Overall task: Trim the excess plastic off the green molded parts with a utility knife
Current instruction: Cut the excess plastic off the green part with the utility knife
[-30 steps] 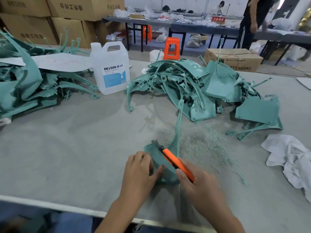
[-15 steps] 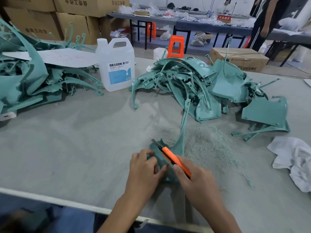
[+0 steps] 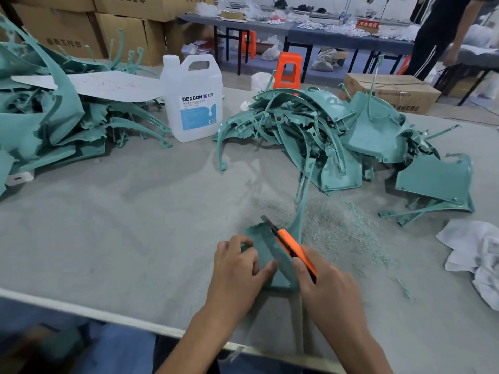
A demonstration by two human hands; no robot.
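Observation:
A green molded part (image 3: 266,245) with a long thin stem lies on the grey table (image 3: 121,225) near the front edge. My left hand (image 3: 236,265) grips its left side, thumb pressed on its face. My right hand (image 3: 326,287) holds an orange utility knife (image 3: 293,245), whose blade tip reaches the part's far edge. A heap of green parts (image 3: 337,139) sits behind on the right. Another heap (image 3: 48,122) fills the far left.
A white DEXCON jug (image 3: 194,98) stands between the heaps. Green shavings (image 3: 340,225) are scattered right of the part. A white cloth (image 3: 475,255) lies at the right edge. Cardboard boxes (image 3: 391,91), an orange stool (image 3: 290,70) and a standing person (image 3: 442,33) are beyond the table.
The knife has slid forward along the part, its blade now at the far edge. My left hand has shifted its hold slightly on the part. The view has tilted a little.

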